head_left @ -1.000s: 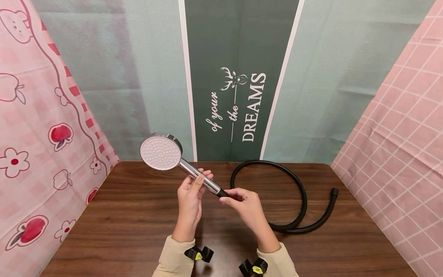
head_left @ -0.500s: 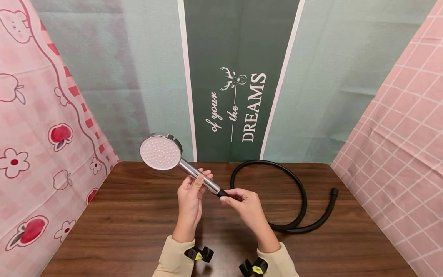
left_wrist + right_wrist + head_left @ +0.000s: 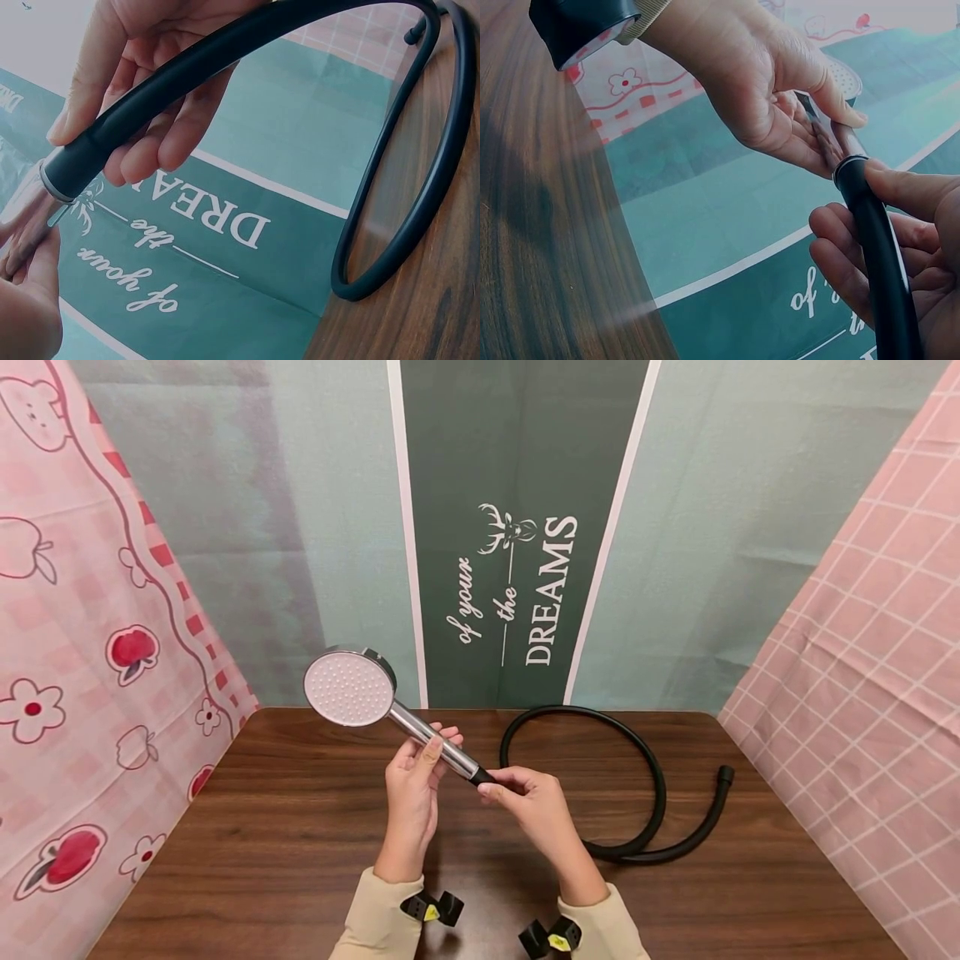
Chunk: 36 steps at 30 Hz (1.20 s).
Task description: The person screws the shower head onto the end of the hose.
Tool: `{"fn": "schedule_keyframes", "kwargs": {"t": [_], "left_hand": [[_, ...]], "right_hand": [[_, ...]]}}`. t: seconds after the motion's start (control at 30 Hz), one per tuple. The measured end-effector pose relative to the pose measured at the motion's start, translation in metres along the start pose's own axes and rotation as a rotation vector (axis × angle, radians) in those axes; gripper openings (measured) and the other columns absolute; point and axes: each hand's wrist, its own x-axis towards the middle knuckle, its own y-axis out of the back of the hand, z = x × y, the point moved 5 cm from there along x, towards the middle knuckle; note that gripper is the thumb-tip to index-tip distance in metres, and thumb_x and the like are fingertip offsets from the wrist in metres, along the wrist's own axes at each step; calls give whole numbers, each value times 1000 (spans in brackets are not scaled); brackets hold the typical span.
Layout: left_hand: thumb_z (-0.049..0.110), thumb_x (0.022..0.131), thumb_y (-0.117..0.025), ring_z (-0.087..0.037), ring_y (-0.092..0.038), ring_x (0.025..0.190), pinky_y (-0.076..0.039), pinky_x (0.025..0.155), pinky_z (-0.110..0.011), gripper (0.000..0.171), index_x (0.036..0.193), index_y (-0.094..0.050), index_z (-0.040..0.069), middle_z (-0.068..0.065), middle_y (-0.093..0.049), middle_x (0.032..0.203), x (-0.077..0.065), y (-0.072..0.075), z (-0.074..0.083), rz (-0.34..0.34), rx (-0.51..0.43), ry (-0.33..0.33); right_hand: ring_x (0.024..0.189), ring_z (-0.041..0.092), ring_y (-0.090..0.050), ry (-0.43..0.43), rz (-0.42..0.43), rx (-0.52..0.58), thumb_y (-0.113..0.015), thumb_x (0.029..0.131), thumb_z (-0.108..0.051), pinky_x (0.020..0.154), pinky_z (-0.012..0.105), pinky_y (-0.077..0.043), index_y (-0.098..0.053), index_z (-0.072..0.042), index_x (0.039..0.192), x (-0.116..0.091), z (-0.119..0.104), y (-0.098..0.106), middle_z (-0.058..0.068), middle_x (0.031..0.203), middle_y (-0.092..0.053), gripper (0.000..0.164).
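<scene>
A chrome handheld shower head (image 3: 349, 687) with a white nozzle face is held tilted above the table, its face up to the left. My left hand (image 3: 408, 789) grips its chrome handle (image 3: 462, 763), thumb in front. At the handle's lower end, my right hand (image 3: 534, 806) pinches the black end of a shower hose (image 3: 225, 49) between thumb and fingers. Both wrist views show the hose end (image 3: 862, 196) meeting the handle with a thin silver ring at the joint. Whether threads are engaged inside is hidden.
The black hose loops (image 3: 660, 785) over the right side of the brown wooden table (image 3: 262, 827). Its free end (image 3: 724, 774) points up at the right. Printed cloths stand behind and on both sides: pink apple cloth (image 3: 135, 652), green lettered cloth (image 3: 517, 460), pink grid cloth (image 3: 870, 652).
</scene>
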Motion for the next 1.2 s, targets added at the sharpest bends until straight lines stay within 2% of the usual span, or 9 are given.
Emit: {"fn": "schedule_keyframes", "kwargs": {"t": [0.1, 0.23, 0.33, 0.53, 0.63, 0.83, 1.0, 1.2], "left_hand": [[4, 98, -60, -14, -75, 89, -60, 90, -29, 23, 117, -57, -7, -2, -77, 94, 0, 0, 0, 2, 2, 1], [5, 98, -61, -14, -75, 90, -60, 90, -29, 24, 118, -56, -8, -2, -77, 95, -1, -1, 2, -1, 1, -3], [5, 97, -61, -14, -75, 90, -60, 91, -29, 26, 119, -55, -9, -3, -77, 95, -1, -2, 4, -7, 4, -6], [5, 97, -61, -14, -75, 90, -60, 91, -29, 22, 116, -58, -5, -2, -77, 95, -1, -2, 4, -7, 5, -3], [5, 98, -61, -13, -75, 90, -60, 90, -28, 24, 117, -57, -7, -2, -77, 95, -1, -2, 4, -4, 8, -1], [6, 98, -61, -13, -75, 91, -60, 90, -28, 27, 119, -55, -9, -2, -77, 96, -1, -2, 3, -5, 17, 3], [5, 98, -60, -14, -75, 90, -60, 90, -28, 21, 116, -58, -5, -2, -77, 95, -2, -3, 2, -8, 6, 2], [5, 98, -59, -13, -75, 90, -60, 90, -28, 26, 119, -55, -9, -2, -77, 95, -3, -3, 1, -16, 3, -4]], "right_hand": [[79, 21, -75, 1, -2, 4, -78, 85, -17, 78, 34, -64, -75, 0, 105, 0, 0, 0, 18, 90, -76, 26], [76, 19, -71, -14, 19, -17, -83, 81, -17, 69, 23, -60, -76, -5, 102, 0, -1, 3, 14, 89, -76, 26], [73, 13, -66, -19, 39, -44, -86, 77, -17, 64, 19, -55, -77, -9, 101, 0, -3, 4, 10, 90, -75, 27], [77, 9, -67, -2, 45, -61, -87, 75, -13, 70, 17, -57, -76, -9, 102, 1, -4, 4, 10, 92, -75, 29], [78, 8, -68, -1, 47, -53, -87, 74, -12, 71, 16, -57, -76, -8, 101, 1, -3, 4, 10, 92, -75, 29], [75, 9, -67, -4, 57, -40, -87, 75, -12, 66, 18, -56, -77, -7, 99, 0, -4, 5, 11, 92, -75, 27], [72, 10, -65, -9, 64, -37, -86, 75, -13, 63, 19, -55, -78, -7, 98, -1, -5, 6, 11, 93, -76, 25], [70, 10, -62, -19, 70, -33, -86, 76, -13, 61, 19, -53, -78, -7, 98, -2, -5, 7, 11, 91, -76, 24]]}}
